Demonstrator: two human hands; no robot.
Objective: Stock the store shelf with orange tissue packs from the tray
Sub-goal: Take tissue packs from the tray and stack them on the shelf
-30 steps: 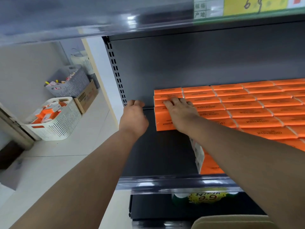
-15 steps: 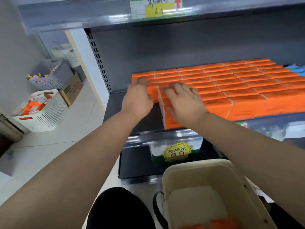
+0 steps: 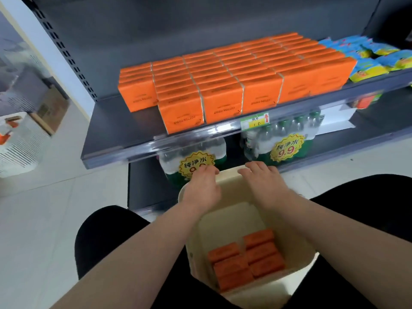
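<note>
Rows of orange tissue packs [image 3: 223,85] fill most of the dark shelf [image 3: 116,139], whose left end is bare. A cream tray [image 3: 231,215] sits between my knees, with several orange packs [image 3: 247,257] lying at its bottom. My left hand [image 3: 201,186] hovers over the tray's far left rim, fingers relaxed and holding nothing. My right hand [image 3: 263,179] hovers over the far right rim, fingers straight and empty.
Blue and yellow packets [image 3: 370,56] sit at the shelf's right end. Bottled water packs with yellow price stickers [image 3: 287,148] stand on the lower shelf. A white basket [image 3: 15,148] and a cardboard box [image 3: 51,108] stand on the tiled floor at left.
Both hands left the packs on the shelf and came down to the tray's far rim. The view tilted down, showing the tray's packs.
</note>
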